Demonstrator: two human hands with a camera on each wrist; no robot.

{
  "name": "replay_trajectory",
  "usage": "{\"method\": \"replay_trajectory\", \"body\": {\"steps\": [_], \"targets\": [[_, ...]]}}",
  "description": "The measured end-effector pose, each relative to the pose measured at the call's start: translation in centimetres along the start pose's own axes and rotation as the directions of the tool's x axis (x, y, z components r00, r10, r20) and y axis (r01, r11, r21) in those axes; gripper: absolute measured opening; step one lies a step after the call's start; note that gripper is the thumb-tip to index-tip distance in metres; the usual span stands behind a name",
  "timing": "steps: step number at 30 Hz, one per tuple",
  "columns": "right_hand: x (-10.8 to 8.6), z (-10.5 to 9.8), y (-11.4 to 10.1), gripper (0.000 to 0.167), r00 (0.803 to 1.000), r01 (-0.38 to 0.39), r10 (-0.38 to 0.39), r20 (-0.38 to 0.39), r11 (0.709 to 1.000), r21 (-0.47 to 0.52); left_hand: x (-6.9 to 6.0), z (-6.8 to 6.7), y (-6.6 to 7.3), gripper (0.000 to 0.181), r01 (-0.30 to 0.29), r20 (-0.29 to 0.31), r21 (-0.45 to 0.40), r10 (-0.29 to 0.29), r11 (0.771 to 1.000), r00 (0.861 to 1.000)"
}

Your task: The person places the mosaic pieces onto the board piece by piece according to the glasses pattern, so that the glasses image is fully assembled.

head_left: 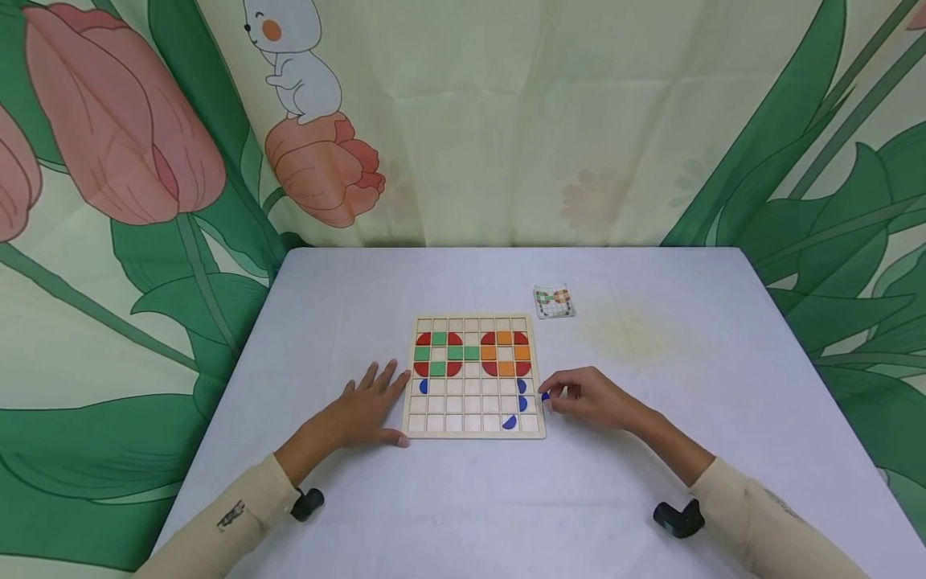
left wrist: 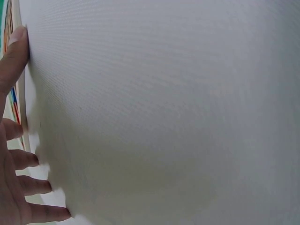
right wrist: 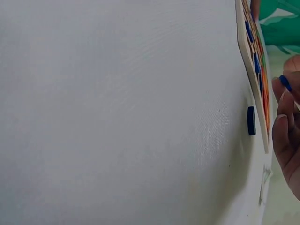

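Note:
A square wooden grid board lies flat on the table, with red, green, orange and blue tiles in its cells. My left hand rests at the board's left edge, fingers spread, its thumb near the lower left corner. Just off the right edge, my right hand pinches a small blue piece between thumb and fingers. Another blue piece stands on the cloth beside the board in the right wrist view; the hand hides it from the head view. One blue half-round tile sits tilted in the bottom row.
A small pattern card in a clear sleeve lies behind the board, to the right. White cloth covers the table. Behind it hangs a printed curtain with tulips. Each wrist wears a black camera.

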State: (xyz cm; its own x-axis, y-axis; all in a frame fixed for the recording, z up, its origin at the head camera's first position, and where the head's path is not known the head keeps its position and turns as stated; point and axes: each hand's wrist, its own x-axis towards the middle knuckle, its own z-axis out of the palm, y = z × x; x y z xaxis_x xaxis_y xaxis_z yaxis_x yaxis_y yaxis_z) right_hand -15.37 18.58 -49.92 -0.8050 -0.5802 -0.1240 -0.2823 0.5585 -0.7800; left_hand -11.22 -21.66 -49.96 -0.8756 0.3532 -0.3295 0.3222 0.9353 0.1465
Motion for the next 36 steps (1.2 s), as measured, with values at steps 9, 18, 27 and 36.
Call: {"method": "replay_trajectory", "body": {"steps": [9, 18, 27, 36], "targets": [[2.0, 1.4, -0.9, 0.023, 0.997, -0.024, 0.017, 0.079, 0.996, 0.081, -0.2, -0.1, 0.2, 0.111, 0.003, 0.005, -0.007, -0.002, 1.000, 1.000], [3.6, 2.8, -2.5, 0.022, 0.991, 0.019, -0.031, 0.134, 0.996, 0.090, -0.2, 0.0, 0.1, 0.111, -0.001, -0.008, -0.006, 0.001, 1.000, 1.000], [5.8, 4.2, -4.6, 0.024, 0.986, 0.081, -0.088, 0.141, 0.995, 0.054, -0.2, -0.1, 0.2, 0.110, 0.003, -0.001, -0.001, -0.003, 1.000, 1.000], [8.1, 6.4, -6.7, 0.019, 0.981, 0.148, -0.146, 0.126, 0.989, -0.001, -0.3, -0.1, 0.2, 0.111, 0.009, 0.000, 0.007, -0.009, 1.000, 1.000]]}}
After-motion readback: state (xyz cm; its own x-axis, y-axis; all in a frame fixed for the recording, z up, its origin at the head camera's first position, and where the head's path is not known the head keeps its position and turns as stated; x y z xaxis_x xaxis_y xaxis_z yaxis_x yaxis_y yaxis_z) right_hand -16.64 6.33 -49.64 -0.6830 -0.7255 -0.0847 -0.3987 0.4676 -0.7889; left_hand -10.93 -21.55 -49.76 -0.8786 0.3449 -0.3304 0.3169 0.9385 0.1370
